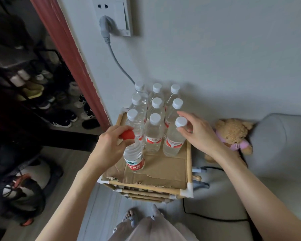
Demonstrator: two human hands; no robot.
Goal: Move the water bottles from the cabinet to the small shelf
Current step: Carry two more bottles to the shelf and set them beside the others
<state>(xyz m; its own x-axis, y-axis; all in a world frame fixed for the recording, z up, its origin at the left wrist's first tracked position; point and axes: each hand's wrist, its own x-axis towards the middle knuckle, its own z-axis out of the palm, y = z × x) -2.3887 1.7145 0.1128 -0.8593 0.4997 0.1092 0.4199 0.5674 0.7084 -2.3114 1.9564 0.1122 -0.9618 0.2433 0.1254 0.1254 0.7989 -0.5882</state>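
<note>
A small wooden shelf (188, 164) topped with cardboard stands against the wall. Several clear water bottles with white caps (155, 131) stand on it in rows. My left hand (109, 145) grips the red cap of a red-labelled bottle (134, 157), which stands on the cardboard at the front left. My right hand (198, 131) pinches the white cap of the front right bottle (174, 141), which stands on the shelf. The cabinet is out of view.
A grey plug and cable (106, 33) hang from a wall socket above the bottles. A teddy bear (233, 134) leans on a grey sofa (281, 145) to the right. A shoe rack (42, 94) and bags fill the left. A black cable (207, 218) crosses the floor.
</note>
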